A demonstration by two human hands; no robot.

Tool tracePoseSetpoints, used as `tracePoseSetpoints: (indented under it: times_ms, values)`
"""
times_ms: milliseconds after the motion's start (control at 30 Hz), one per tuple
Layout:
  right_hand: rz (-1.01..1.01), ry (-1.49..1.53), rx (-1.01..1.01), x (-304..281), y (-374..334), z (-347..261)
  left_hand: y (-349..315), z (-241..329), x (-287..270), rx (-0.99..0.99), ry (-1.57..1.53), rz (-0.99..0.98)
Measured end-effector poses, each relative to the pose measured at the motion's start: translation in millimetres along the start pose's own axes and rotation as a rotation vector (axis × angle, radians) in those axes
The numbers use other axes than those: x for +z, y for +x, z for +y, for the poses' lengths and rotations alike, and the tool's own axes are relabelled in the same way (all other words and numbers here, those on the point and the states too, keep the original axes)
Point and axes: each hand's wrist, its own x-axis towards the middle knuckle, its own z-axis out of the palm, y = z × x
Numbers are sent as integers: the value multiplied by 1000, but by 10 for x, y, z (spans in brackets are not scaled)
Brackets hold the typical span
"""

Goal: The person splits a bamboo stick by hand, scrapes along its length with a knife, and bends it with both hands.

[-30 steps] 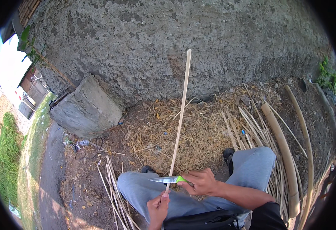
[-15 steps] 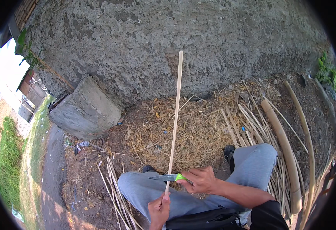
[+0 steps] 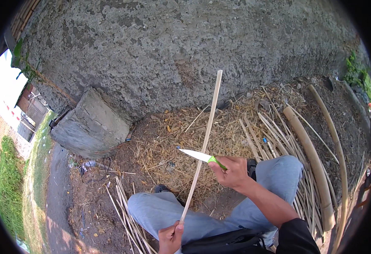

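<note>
A concrete block (image 3: 90, 127) sits at the left against the wall. The left hand (image 3: 170, 238), fingers closed, grips the bamboo strip (image 3: 202, 144) at its lower end, slanting it up over the knees so the right hand (image 3: 233, 172), clenched on a green-handled knife (image 3: 202, 156), can lay the blade across it.

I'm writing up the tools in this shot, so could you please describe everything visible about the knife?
The knife is small, with a pale, pointed, bare blade and a bright green handle. The right hand grips the handle, hiding most of it. The blade lies nearly level, tip pointing to the person's left, and crosses the long thin bamboo strip about midway; whether the edge bites in cannot be told.
</note>
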Motion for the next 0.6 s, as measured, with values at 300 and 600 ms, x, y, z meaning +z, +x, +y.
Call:
tracePoseSetpoints:
  times_ms: [300, 600]
  values:
    - [48, -52, 109, -58, 222, 172, -265, -7, -527, 0, 147, -123]
    - [-21, -99, 302, 23, 391, 460, -858, -229, -1095, -165, 219, -305]
